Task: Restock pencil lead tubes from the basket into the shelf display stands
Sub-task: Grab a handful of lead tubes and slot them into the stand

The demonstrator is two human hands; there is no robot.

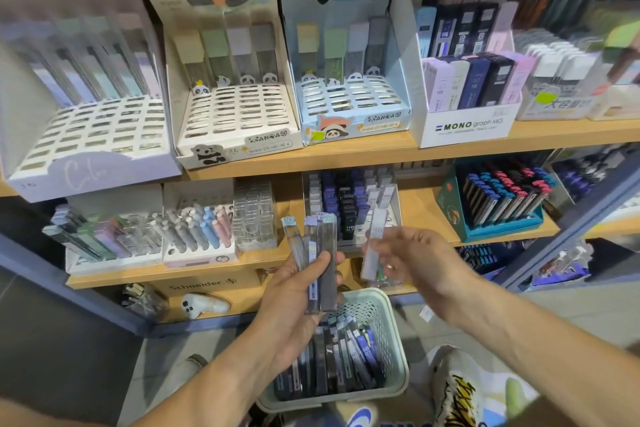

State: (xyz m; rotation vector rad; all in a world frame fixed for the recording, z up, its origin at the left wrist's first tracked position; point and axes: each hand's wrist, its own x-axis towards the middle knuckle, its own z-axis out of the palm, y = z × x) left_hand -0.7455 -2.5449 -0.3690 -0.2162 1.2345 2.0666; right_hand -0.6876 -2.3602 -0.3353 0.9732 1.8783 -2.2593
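Store aisle, wooden shelf boards on a blue-grey metal frame, grey floor below. Heavy wide-angle bend, edges blurred.

Top shelf, left to right: lilac display stand with a slotted white face, tubes only in its back row; white panda stand, four pastel-capped tubes at the back, front slots bare; light blue panda stand, same pattern; white MONO graph MG box packed with dark and pastel lead cases; further right, pale boxes, too blurred to read.

Middle shelf: white tray of mixed tubes far left, then a stand of pastel round tubes, clear plastic cells, a stand of purple and black tubes directly behind the hands, teal box of black tubes with red and blue caps on the right.

Lowest board: clear holder, small white panda-like item, Schneider label on the board edge.

Left hand grips a fanned bundle of grey and purple lead tubes, upright, thumb across the front, held in front of the middle shelf. Right hand pinches a single pale lead tube, roughly upright, just right of the bundle, apart from it.

Pale green basket sits below both hands, low centre, filled with dark and purple tubes lying lengthwise. A printed bag or fabric lies bottom right, beside the basket.
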